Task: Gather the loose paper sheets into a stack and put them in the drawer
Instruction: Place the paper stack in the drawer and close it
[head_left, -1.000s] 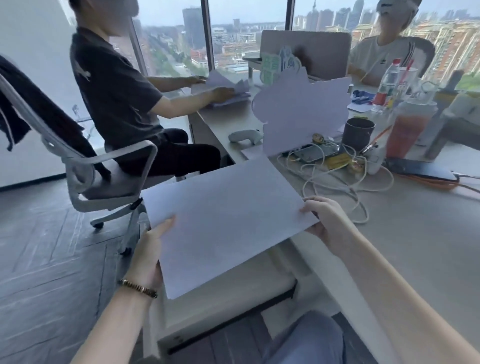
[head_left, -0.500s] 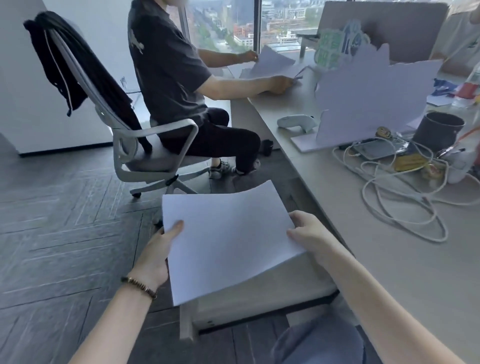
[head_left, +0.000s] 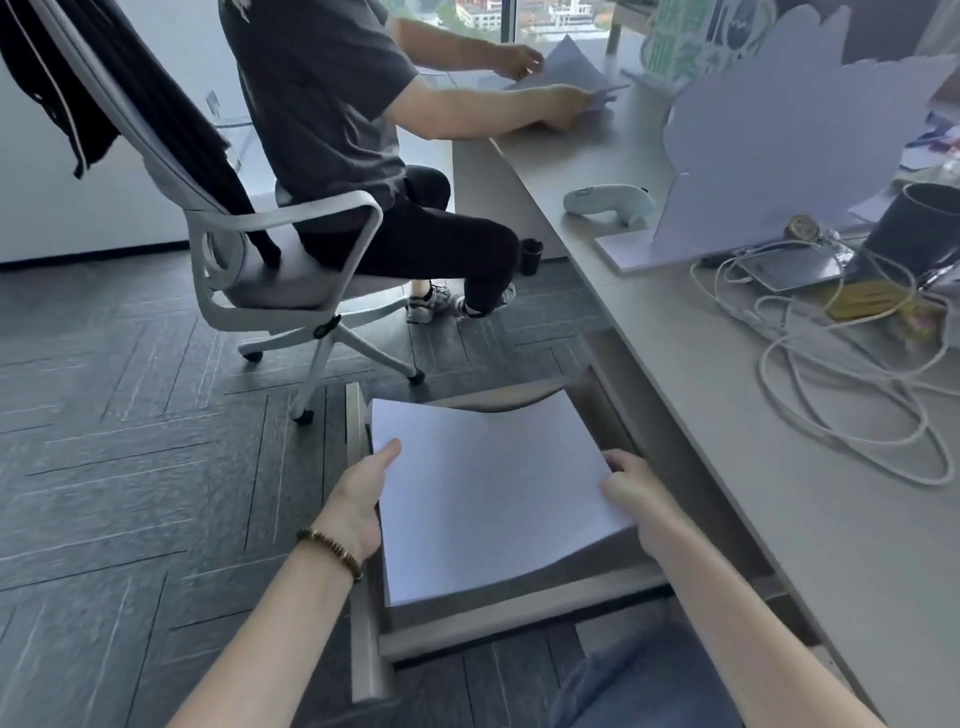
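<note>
A stack of white paper sheets (head_left: 488, 488) sags inside the open grey drawer (head_left: 519, 618) that sticks out from under the desk. My left hand (head_left: 363, 499) grips the stack's left edge, thumb on top. On the right edge, my right hand (head_left: 641, 493) holds the stack with its fingers curled over it. The far edge of the stack curves up near the drawer's back wall. The drawer's floor is hidden by the paper.
The grey desk (head_left: 779, 467) runs along the right with tangled white cables (head_left: 841, 384), a dark cup (head_left: 919, 228) and a white controller (head_left: 610, 202). A seated person (head_left: 337, 119) on a white office chair (head_left: 270, 249) handles other sheets at the desk's far end.
Both hands have lowered the stack from desk height down into the open drawer. The view has tilted downward with it.
</note>
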